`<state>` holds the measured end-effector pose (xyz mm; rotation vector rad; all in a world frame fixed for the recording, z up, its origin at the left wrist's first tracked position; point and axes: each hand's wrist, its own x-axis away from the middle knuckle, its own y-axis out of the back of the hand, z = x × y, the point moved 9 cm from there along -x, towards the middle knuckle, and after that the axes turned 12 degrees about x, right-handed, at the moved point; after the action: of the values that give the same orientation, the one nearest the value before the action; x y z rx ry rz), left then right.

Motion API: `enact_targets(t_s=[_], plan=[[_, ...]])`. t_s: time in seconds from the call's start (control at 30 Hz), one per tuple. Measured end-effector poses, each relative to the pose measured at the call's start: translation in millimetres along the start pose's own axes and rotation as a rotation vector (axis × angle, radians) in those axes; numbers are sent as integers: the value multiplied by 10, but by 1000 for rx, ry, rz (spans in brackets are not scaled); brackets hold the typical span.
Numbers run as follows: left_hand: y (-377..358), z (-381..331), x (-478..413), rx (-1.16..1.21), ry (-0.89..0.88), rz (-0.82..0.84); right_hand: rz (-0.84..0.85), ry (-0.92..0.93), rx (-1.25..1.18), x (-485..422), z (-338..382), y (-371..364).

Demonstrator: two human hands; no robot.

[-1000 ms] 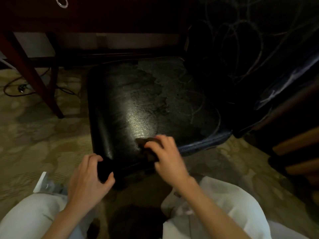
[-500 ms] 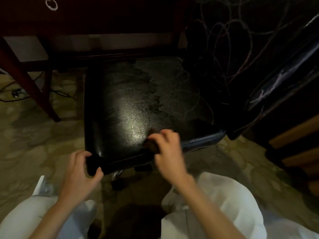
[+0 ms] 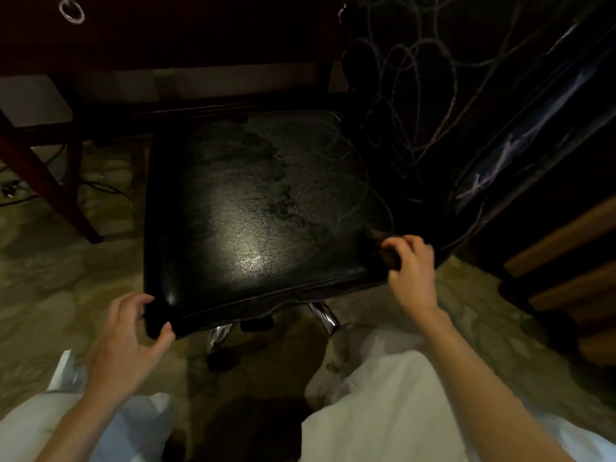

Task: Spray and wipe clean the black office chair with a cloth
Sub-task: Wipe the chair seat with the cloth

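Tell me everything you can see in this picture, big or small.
chair seat: one, black, shiny, centre.
chair back: one, black, right of the seat.
chrome legs: two showing, silver, under the seat's near edge.
cloth: one, dark brown, at the seat's near right corner.
desk: one, dark red wood, top left, with a metal ring pull.
cables: dark, on the floor under the desk.
carpet: patterned olive.
wooden slats: light brown, far right.
pale object: one, whitish, lower left; too blurred to name.
trousers: white, bottom.
left hand: holds the seat's near left corner.
right hand: pinches the cloth.
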<state>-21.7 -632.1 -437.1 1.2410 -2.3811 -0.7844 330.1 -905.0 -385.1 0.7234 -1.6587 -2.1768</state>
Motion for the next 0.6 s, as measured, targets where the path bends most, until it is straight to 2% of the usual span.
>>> enact_targets(t_s=[0.13, 0.23, 0.37, 0.47, 0.6], plan=[[7, -10, 19, -1, 20, -7, -99, -114, -26, -49, -154, 212], [21, -65, -40, 22, -1, -4, -208, -279, -80, -22, -219, 337], [16, -216, -149, 14, -24, 5, -101, -419, -16, -92, -205, 121], [-29, -320, -229, -43, -26, 38, -88, -365, 35, -193, 63, 20], [-58, -349, -309, -75, 42, 45, -20, -137, -34, -359, 696, -125]])
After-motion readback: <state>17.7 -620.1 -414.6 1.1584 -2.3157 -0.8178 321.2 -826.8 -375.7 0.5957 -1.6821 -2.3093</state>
